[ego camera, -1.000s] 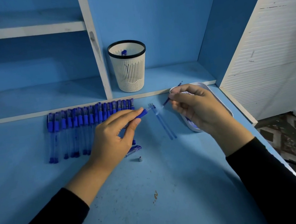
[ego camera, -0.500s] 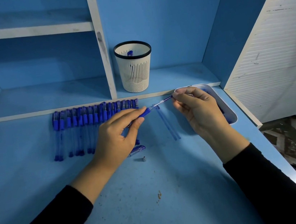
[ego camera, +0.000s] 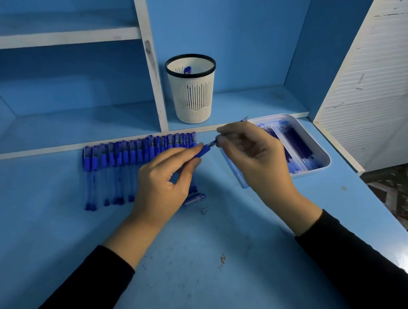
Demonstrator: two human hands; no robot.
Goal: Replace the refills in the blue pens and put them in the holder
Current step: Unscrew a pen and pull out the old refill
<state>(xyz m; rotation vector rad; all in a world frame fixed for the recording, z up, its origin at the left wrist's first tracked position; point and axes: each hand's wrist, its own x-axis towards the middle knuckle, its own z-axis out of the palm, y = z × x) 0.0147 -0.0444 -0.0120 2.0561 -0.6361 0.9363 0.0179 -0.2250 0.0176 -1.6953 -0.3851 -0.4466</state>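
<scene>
My left hand [ego camera: 165, 182] grips a blue pen barrel [ego camera: 203, 150], its open end pointing right. My right hand [ego camera: 252, 153] pinches a thin refill [ego camera: 243, 119] whose lower end sits in the barrel's mouth and whose tip sticks out above my fingers. Several capped blue pens [ego camera: 131, 164] lie in a row along the shelf edge. A white mesh holder [ego camera: 193, 88] with a black rim stands on the low shelf, one blue pen inside. A white tray [ego camera: 309, 137] of refills sits at the right.
A loose blue cap [ego camera: 194, 199] and a small metal tip [ego camera: 203, 210] lie on the desk below my left hand. A white upright divider [ego camera: 151, 57] stands left of the holder. The desk's right edge [ego camera: 386, 208] drops to the floor.
My right hand has slid left along the refill toward the barrel, pushing more of it inside. The camera view shifted, so the tray of refills now shows more fully.
</scene>
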